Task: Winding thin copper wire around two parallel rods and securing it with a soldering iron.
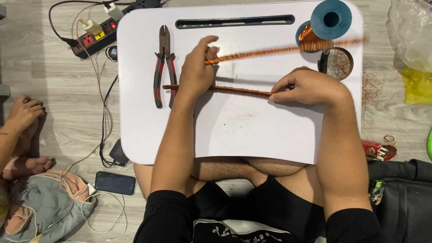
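My left hand (198, 67) pinches one end of a long copper-wound rod (288, 48) that stretches, blurred, toward the right edge of the white lap table (234, 130). My right hand (308, 85) is shut on the right end of a second copper-wound rod (238, 91) lying flat across the table; its left end reaches under the pliers. Red-handled cutting pliers (164, 63) lie left of my left hand. A blue spool of copper wire (324, 24) stands at the far right corner.
A round recess with wire scraps (339, 63) is by the spool. On the floor left are a power strip (94, 33), cables, a phone (114, 182) and another person's hand and feet (22, 130). Plastic bags (411, 40) and a red packet (378, 150) lie right.
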